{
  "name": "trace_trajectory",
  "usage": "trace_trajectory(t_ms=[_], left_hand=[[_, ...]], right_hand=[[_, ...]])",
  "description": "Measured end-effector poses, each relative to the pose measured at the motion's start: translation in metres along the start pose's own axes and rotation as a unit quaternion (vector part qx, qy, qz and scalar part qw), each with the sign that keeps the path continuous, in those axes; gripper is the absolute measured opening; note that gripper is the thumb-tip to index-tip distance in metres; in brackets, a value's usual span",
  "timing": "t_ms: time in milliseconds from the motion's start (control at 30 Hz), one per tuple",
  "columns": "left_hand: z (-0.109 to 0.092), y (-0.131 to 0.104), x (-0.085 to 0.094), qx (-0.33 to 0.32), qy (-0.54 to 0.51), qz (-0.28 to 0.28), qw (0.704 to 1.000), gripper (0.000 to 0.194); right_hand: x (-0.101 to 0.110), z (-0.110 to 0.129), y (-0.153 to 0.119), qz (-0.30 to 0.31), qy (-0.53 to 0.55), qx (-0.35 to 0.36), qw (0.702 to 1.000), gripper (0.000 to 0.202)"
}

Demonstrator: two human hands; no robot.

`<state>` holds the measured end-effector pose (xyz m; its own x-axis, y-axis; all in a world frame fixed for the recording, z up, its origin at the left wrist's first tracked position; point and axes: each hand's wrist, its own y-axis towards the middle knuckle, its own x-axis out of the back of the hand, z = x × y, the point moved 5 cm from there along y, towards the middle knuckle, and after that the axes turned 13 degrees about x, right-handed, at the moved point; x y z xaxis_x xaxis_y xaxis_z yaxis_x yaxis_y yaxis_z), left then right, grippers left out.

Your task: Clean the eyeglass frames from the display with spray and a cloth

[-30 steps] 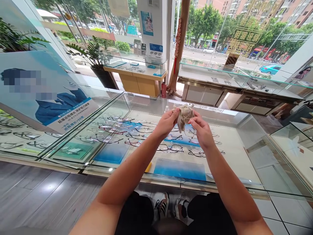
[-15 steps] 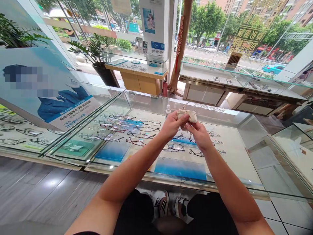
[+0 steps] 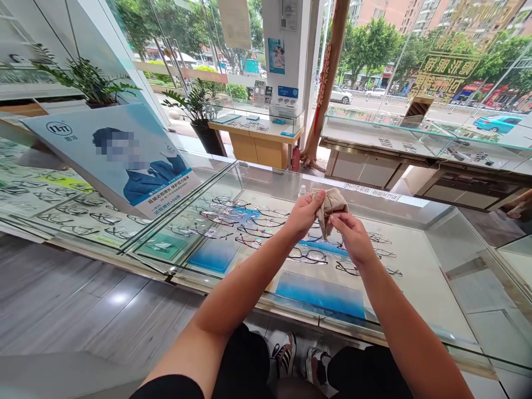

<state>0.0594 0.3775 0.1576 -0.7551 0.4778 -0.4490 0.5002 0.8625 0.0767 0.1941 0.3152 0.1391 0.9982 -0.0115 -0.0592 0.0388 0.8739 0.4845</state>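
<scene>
Above the glass display case [image 3: 415,244], my left hand [image 3: 305,213] is closed on a beige cloth [image 3: 332,200], thumb on top. My right hand [image 3: 352,231] pinches at the lower right of the cloth, where a thin dark part shows, perhaps of a pair of glasses; it is too small to make out. Both hands are close together, joined by the cloth. Rows of eyeglasses [image 3: 307,255] lie inside the case under the glass. A small clear bottle [image 3: 302,190] stands behind my left hand.
An advertising board [image 3: 120,160] leans on the case at the left. Potted plants [image 3: 199,108], a red fire extinguisher [image 3: 295,158] and more showcases [image 3: 257,127] are beyond. Blue sheets [image 3: 320,293] lie inside the case near its front edge.
The view has turned left, so the scene sits further right. The cloth, bunched up before, now hangs more open between my hands.
</scene>
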Motion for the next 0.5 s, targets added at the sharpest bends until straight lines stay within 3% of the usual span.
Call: trace_trajectory(t_ms=[267,500], left_hand=[[-0.01,-0.001,-0.001,0.029,0.033,0.062,0.997,0.063],[-0.011,0.0,0.003,0.023,0.0,0.027,0.999,0.054]], right_hand=[[0.007,0.009,0.001,-0.032,0.012,-0.025,0.999,0.032],[0.013,0.021,0.003,-0.051,0.029,-0.007,0.998,0.033]])
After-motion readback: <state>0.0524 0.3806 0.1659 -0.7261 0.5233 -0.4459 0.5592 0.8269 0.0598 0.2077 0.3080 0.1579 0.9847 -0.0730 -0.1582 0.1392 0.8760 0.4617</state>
